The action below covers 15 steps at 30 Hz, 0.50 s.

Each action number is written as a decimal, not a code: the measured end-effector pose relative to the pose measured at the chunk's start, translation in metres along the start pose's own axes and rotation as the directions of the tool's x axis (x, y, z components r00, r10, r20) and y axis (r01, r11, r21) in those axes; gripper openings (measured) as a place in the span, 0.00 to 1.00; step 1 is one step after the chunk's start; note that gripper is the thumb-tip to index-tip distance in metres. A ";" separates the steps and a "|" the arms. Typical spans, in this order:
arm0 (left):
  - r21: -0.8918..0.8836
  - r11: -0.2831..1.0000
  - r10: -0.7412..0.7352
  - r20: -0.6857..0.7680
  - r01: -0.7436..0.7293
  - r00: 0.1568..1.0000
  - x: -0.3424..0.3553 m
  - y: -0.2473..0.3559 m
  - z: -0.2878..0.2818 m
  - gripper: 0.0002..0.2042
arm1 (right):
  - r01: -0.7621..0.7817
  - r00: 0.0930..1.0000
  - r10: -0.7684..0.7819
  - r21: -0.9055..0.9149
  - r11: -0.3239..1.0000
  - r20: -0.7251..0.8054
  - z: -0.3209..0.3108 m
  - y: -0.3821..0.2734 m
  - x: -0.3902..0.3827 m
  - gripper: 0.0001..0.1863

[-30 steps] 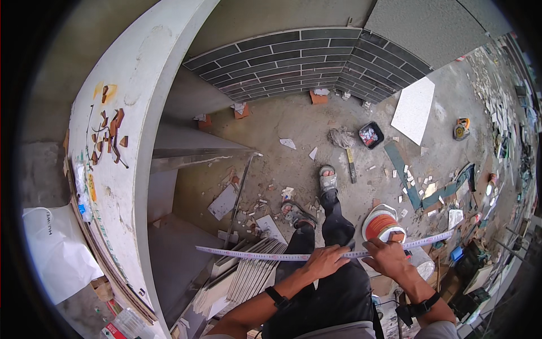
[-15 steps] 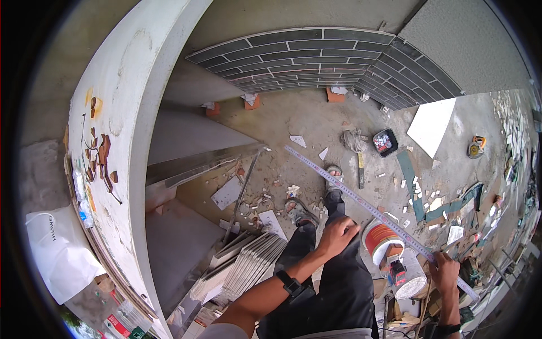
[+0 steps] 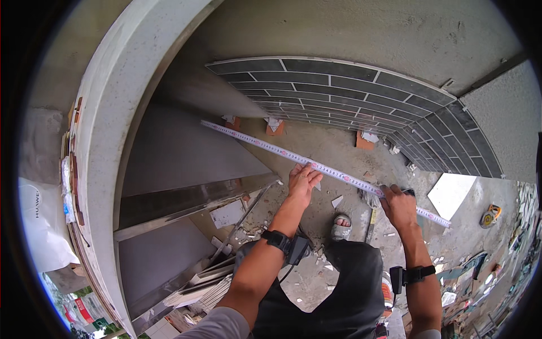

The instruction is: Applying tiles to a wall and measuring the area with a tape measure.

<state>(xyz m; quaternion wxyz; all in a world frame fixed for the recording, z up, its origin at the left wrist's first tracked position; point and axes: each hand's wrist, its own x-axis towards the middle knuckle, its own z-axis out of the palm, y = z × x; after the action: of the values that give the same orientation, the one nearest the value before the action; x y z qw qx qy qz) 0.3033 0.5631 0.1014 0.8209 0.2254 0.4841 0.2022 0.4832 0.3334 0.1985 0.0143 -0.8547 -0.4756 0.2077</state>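
Observation:
A long, stiff white measuring tape (image 3: 271, 148), marked in black and red, runs slantwise in front of me, its far left end over the grey panel (image 3: 186, 148) of the recess. Whether that end touches anything cannot be made out. My left hand (image 3: 304, 182) is closed with its fingertips pinching the tape's lower edge near the middle. Farther right, my right hand (image 3: 398, 207) grips the same tape, and a short length sticks out past it. Behind the tape is the wall of dark grey tiles (image 3: 333, 90) with pale joints.
Orange blocks (image 3: 365, 141) sit under the tiled wall's lower edge. A thick pale wall edge (image 3: 124, 101) rises on my left. Stacked tiles (image 3: 206, 294) lean low by my left leg. A white board (image 3: 451, 195), a yellow tape measure case (image 3: 490, 216) and scattered rubble cover parts of the floor.
I have stepped or leaned closer to the tiled wall. The tape has swung up and left over the recess. My left hand, previously off the tape, now pinches it; my right hand still holds it.

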 end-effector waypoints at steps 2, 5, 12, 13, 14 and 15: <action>0.017 0.997 0.075 -0.068 -0.074 0.995 0.053 0.007 -0.012 0.03 | 0.037 0.990 -0.029 0.055 0.998 -0.140 0.018 -0.009 0.048 0.22; 0.007 0.986 0.169 -0.095 -0.169 0.981 0.132 0.019 -0.039 0.03 | 0.132 0.956 -0.100 0.101 0.986 -0.275 0.047 -0.044 0.099 0.27; 0.005 0.909 0.415 -0.121 -0.417 0.902 0.256 0.050 -0.083 0.04 | 0.604 0.788 -0.563 0.135 0.785 -0.250 0.119 -0.137 0.145 0.25; -0.008 0.897 0.441 -0.081 -0.443 0.894 0.264 0.052 -0.082 0.04 | 0.664 0.736 -0.628 0.090 0.742 -0.253 0.133 -0.138 0.148 0.24; -0.022 0.882 0.469 -0.043 -0.470 0.882 0.271 0.055 -0.081 0.04 | 0.675 0.723 -0.641 0.067 0.735 -0.259 0.146 -0.138 0.151 0.24; -0.041 0.867 0.493 -0.060 -0.496 0.868 0.277 0.060 -0.087 0.04 | 0.700 0.710 -0.682 0.073 0.710 -0.177 0.158 -0.142 0.154 0.23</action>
<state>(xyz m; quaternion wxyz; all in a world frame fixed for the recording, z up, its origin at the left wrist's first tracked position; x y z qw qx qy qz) 0.3435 0.7798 -0.0972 0.7358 0.3143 0.4240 0.4243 0.3820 0.5100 0.0329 0.1814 -0.6233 -0.7437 0.1597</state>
